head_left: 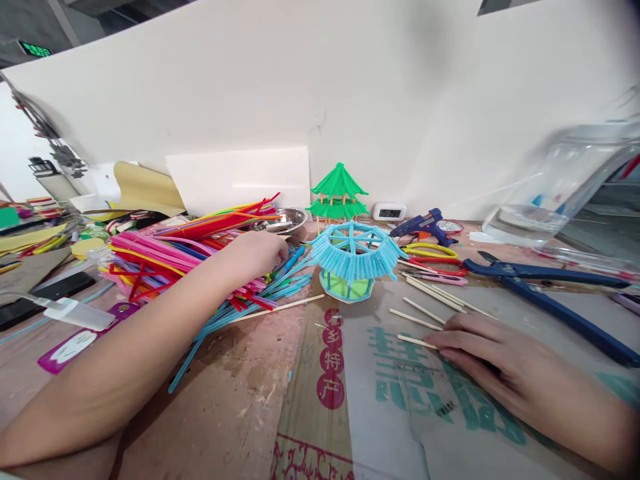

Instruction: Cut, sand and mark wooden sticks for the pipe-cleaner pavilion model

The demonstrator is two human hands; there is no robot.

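Note:
My left hand (263,257) reaches over a heap of colourful pipe cleaners (155,257), close to the metal bowl. Its fingers curl downward and their tips are hidden, so what they hold cannot be made out. Low over the cardboard, my right hand (493,357) has its fingers closed on a thin wooden stick (413,341). More wooden sticks (433,293) lie just beyond that hand. Between my hands stands a small pavilion model with a light blue pipe-cleaner roof (345,257) and a green base (347,287). Behind it rises a green tiered roof (339,190).
A metal bowl (287,220), a white digital clock (389,211) and a blue glue gun (427,225) line the back. Yellow-handled scissors (433,251), blue cutters (540,290) and a clear water jug (540,193) are on the right. Cardboard (320,413) covers the table's front.

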